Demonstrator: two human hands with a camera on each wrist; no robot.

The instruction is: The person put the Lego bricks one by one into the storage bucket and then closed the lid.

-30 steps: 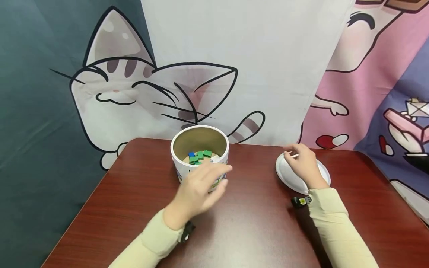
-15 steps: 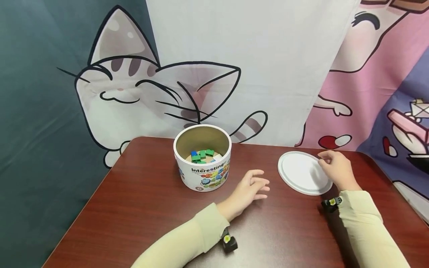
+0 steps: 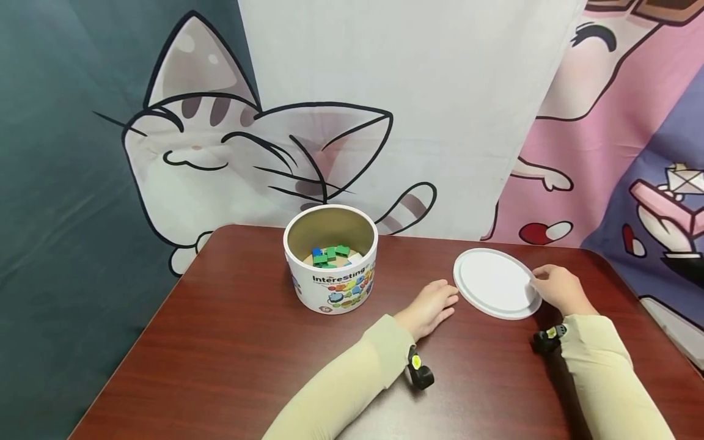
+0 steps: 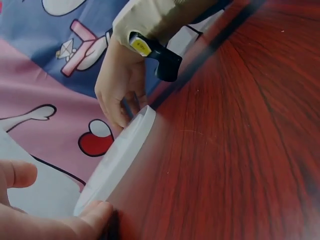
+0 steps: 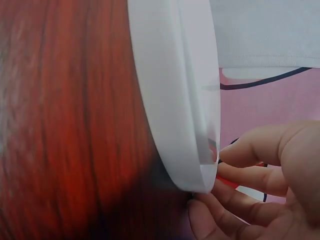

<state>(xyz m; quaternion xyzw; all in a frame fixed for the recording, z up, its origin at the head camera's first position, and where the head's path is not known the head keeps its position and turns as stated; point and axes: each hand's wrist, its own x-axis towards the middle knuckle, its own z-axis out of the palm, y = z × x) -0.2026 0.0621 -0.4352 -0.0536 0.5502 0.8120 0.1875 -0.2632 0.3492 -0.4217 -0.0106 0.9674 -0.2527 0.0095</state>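
A round white lid [image 3: 495, 282] lies on the table at the right, its rim standing up like a thin disc in both wrist views. My right hand [image 3: 562, 289] pinches its right edge; in the right wrist view the thumb is at the upper face and the fingers [image 5: 207, 212] curl beneath the rim. My left hand [image 3: 429, 308] reaches to the lid's left edge with fairly straight fingers, a fingertip [image 4: 100, 212] right at the rim. A white printed bucket [image 3: 330, 287] stands uncovered to the left, holding green, blue and white toy bricks [image 3: 331, 254].
The dark red wooden table [image 3: 231, 342] runs back to a cartoon cloth backdrop [image 3: 440, 110]. A black wrist camera [image 3: 420, 370] hangs at the left sleeve, another black wrist camera [image 3: 547, 340] at the right sleeve.
My left hand has moved right, from in front of the bucket to the lid's left edge. The right hand has shifted from over the lid to its right rim and taken hold there.
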